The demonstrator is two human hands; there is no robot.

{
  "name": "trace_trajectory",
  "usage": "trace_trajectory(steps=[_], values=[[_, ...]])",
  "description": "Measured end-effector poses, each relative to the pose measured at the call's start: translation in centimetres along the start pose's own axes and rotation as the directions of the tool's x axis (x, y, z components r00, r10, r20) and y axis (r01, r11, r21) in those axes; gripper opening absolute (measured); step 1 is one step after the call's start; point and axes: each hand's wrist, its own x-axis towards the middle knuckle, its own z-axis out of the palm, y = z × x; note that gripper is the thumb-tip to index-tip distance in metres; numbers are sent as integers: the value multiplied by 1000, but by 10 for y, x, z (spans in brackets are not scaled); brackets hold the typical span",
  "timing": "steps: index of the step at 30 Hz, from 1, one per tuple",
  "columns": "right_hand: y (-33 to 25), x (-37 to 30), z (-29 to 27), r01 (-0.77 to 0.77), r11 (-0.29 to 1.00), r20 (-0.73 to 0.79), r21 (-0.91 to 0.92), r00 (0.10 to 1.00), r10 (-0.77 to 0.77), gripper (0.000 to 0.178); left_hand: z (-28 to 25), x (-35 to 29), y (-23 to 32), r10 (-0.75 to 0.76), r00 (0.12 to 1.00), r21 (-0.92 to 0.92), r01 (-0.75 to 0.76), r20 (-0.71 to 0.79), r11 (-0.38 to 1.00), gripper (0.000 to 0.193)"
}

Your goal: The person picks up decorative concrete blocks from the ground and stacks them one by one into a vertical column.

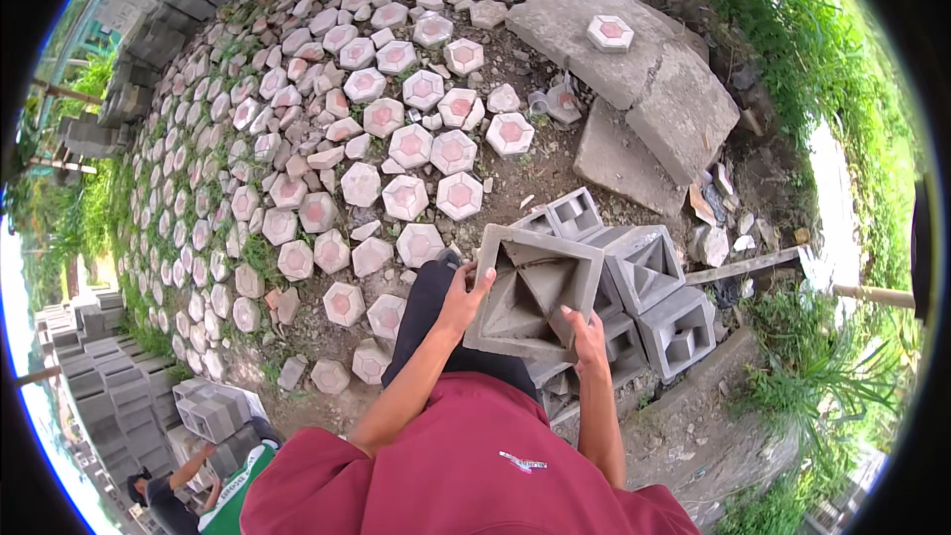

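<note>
In front of my body I hold a square grey concrete vent block (535, 295), tilted, its recessed face with slanting ribs turned up toward me. My left hand (464, 301) grips its left edge, thumb over the rim. On the opposite side my right hand (586, 339) clasps the lower right edge, thumb on top; the fingers beneath are partly hidden. Just beyond and to the right, more vent blocks (646, 266) sit grouped on the ground, one with a stepped opening (680, 333). The held block covers some of them.
Hexagonal pavers (406, 196) with reddish centres spread over the ground ahead and left, with rubble between. Broken concrete slabs (594, 40) lie at far right, one paver (610, 33) on top. Grey blocks (124, 386) are stacked at left, near another person (168, 497). Grass (822, 376) borders the right.
</note>
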Motion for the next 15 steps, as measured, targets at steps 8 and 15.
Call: trace_trajectory(steps=[8, 15], values=[[-61, 33, 98, 13, 991, 112, -137, 994, 2, 47, -76, 15, 57, 28, 971, -122, -58, -238, 991, 73], [-133, 67, 210, 104, 944, 219, -313, 975, -34, 48, -153, 52, 126, 42, 964, -305, -125, -263, 944, 80]])
